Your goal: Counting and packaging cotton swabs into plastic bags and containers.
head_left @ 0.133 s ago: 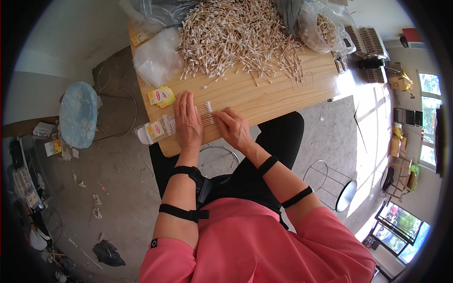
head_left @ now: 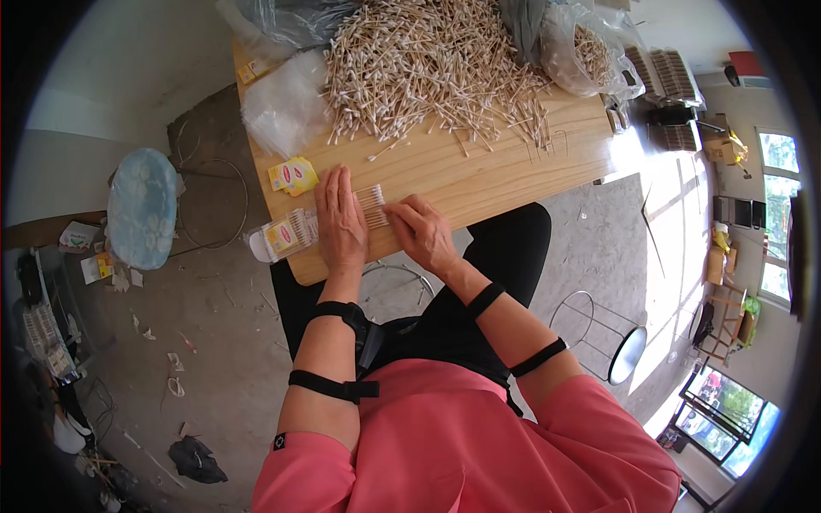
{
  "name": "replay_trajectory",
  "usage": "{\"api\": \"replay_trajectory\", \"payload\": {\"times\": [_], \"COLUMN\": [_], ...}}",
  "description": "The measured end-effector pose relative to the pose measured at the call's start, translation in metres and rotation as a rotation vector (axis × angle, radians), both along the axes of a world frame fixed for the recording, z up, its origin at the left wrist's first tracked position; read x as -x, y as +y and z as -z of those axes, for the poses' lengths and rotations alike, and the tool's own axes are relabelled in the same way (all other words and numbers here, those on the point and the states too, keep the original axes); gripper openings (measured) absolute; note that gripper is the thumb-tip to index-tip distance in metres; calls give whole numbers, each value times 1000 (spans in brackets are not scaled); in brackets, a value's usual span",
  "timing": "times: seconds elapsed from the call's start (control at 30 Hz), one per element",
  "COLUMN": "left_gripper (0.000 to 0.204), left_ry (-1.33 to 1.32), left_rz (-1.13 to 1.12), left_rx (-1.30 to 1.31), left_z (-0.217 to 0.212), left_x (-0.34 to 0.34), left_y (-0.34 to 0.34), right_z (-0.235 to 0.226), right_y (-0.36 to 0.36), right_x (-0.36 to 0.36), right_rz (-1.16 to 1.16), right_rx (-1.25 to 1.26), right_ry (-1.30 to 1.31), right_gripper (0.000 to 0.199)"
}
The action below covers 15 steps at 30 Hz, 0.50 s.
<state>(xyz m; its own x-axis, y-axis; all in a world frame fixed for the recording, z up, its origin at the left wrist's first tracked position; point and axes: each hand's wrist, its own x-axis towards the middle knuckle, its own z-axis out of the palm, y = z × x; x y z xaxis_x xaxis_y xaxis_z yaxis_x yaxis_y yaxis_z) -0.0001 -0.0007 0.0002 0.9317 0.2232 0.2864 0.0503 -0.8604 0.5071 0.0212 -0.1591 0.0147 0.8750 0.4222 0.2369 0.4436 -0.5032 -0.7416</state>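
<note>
My left hand [head_left: 342, 224] lies flat with its fingers stretched out, across a clear plastic bag of cotton swabs near the table's left end. To its left shows the bag's filled part, with a yellow and white card [head_left: 282, 235] inside. A row of cotton swabs [head_left: 373, 206] sticks out past its right side. At the right ends of these swabs is my right hand [head_left: 421, 231], fingers curled together; what lies between its fingertips is hidden. Above my left hand rest several loose yellow cards [head_left: 293, 175].
A big heap of cotton swabs [head_left: 428, 68] covers the far part of the wooden table [head_left: 513, 171]. Empty clear bags [head_left: 284, 103] lie left of it, and a plastic bag with swabs [head_left: 590, 51] stands right. Stools [head_left: 629, 355] stand on the floor at both sides.
My right hand has shifted very slightly to the left against the swab ends. Everything else looks the same.
</note>
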Motion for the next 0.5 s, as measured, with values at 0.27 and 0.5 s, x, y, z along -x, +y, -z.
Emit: {"api": "replay_trajectory", "payload": {"times": [0.27,0.5], "left_gripper": [47,47], "left_ry": [2,-4], "left_rz": [-1,-1], "left_rx": [12,-1], "left_z": [-1,-1], "left_x": [0,-1], "left_y": [0,1], "right_z": [-2,-2], "right_y": [1,5], "right_x": [-2,-2], "right_rz": [27,34], "right_rx": [-6,57], "right_ry": [36,18], "right_gripper": [17,19]}}
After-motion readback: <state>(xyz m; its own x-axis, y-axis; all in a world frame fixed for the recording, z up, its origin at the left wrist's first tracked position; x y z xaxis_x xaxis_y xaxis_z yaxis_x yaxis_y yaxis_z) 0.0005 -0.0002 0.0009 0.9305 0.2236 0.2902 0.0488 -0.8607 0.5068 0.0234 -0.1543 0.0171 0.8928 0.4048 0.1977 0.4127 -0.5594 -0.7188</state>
